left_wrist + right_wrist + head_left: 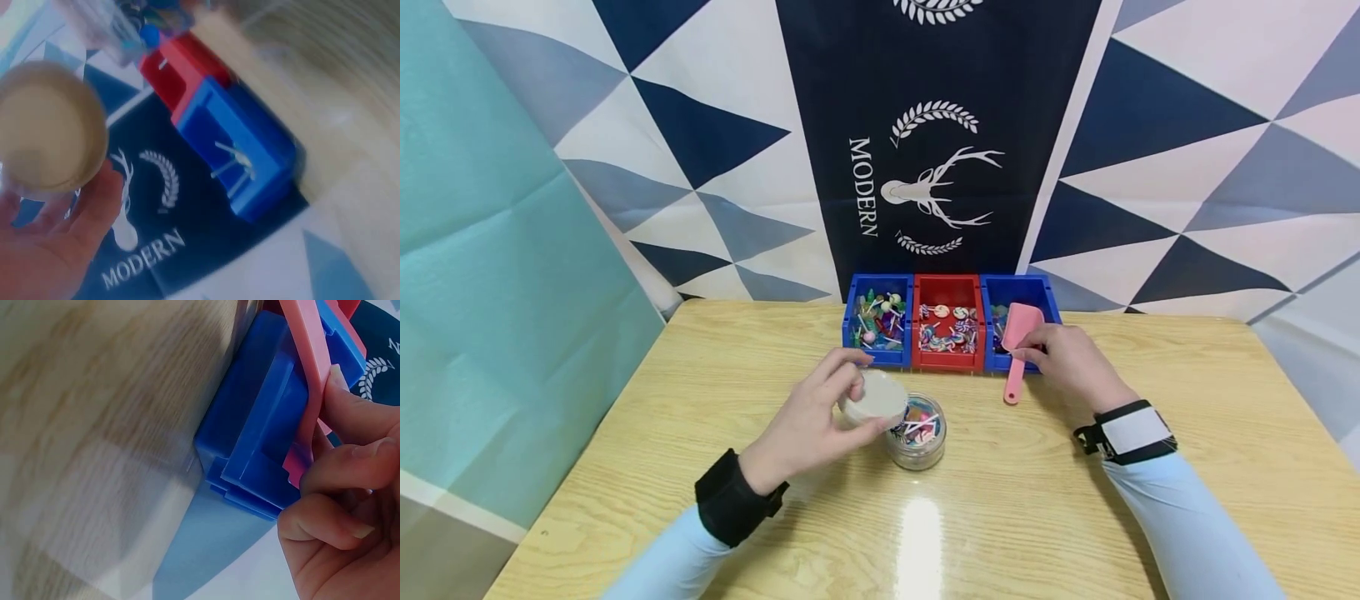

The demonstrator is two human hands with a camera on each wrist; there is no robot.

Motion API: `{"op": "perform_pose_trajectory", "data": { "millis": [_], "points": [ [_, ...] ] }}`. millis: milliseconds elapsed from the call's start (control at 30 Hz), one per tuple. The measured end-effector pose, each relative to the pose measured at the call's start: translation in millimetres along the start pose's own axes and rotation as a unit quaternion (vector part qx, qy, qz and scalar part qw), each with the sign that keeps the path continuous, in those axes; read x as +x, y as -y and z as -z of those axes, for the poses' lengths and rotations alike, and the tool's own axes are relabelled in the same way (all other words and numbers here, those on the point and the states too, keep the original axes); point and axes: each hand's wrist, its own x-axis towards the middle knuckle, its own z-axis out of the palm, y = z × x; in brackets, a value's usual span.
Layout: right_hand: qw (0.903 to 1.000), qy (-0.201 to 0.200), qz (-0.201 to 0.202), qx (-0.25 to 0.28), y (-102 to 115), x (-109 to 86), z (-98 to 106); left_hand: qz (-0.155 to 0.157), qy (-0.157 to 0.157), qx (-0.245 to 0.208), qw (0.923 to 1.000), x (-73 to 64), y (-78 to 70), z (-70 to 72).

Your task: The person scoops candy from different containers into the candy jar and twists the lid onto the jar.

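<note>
My left hand (820, 417) grips a round whitish lid (877, 398) by its rim, tilted beside and slightly over the mouth of a clear jar (917, 454). Small candies and lollipop pieces fill the jar, which stands upright on the table. In the left wrist view the lid (47, 128) shows its pale face. My right hand (1067, 362) pinches a pink scoop (1024, 325) where handle meets blade. The scoop lies over the right blue bin (1048, 300), its handle (1013, 385) sticking out past the front edge.
A red bin (949, 360) with swirl candies stands in the middle of the row. On its left, another blue bin (880, 357) contains mixed lollipops. The row sits at the back of the wooden table (737, 358), against a patterned cloth (722, 150).
</note>
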Motion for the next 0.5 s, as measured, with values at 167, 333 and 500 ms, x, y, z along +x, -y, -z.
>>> {"op": "perform_pose_trajectory", "data": {
  "millis": [167,333,500],
  "points": [
    [1.0,0.0,0.003,0.002,-2.2,1.8,-4.1,-0.053,0.004,0.043,0.9977,6.0,-1.4,-18.9],
    [0.9999,-0.003,0.007,0.008,-2.9,2.8,-4.5,-0.084,0.025,0.095,0.9917,11.5,-1.4,-34.8],
    [0.9998,-0.007,0.016,0.01,-5.3,0.3,-1.7,-0.067,0.059,0.11,0.99,18.8,-3.5,-45.8]
  ]
}}
